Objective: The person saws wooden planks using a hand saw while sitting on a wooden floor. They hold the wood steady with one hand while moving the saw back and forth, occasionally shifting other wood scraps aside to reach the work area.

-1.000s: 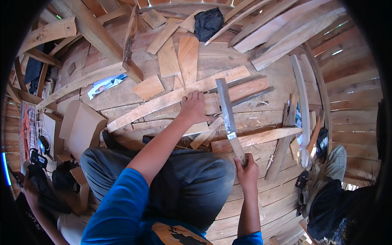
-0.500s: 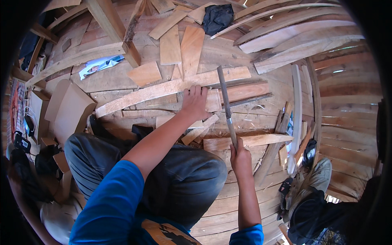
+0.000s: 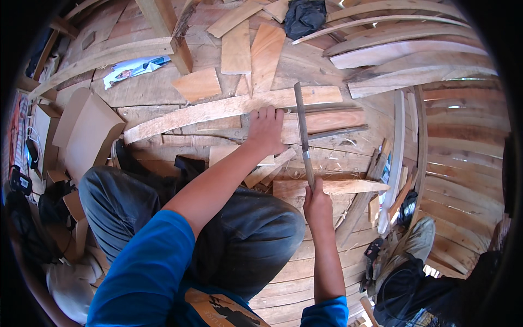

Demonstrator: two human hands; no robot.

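My right hand [image 3: 318, 208] is closed round the wooden handle of a long, narrow knife [image 3: 301, 117], its dark blade pointing away from me. The blade lies across a short reddish wooden board [image 3: 335, 121]; I cannot tell whether it touches. My left hand [image 3: 266, 131] grips the left end of that board, fingers bent over its far side, a little left of the blade. Just beyond the fingertips runs a long, slightly curved plank [image 3: 185, 116]. Nearer my knees lies a tapered piece of wood [image 3: 338, 187].
Wood offcuts [image 3: 236, 49] and a black bag [image 3: 305, 20] lie ahead. Long boards [image 3: 419, 57] are stacked at the far right. At left stand an open cardboard box [image 3: 90, 128] and a wooden frame [image 3: 109, 60]. Another person's leg [image 3: 417, 245] is at lower right.
The view has shifted slightly. Both hands keep their grips on the board and the knife, and the blade has moved only a little against the wood.
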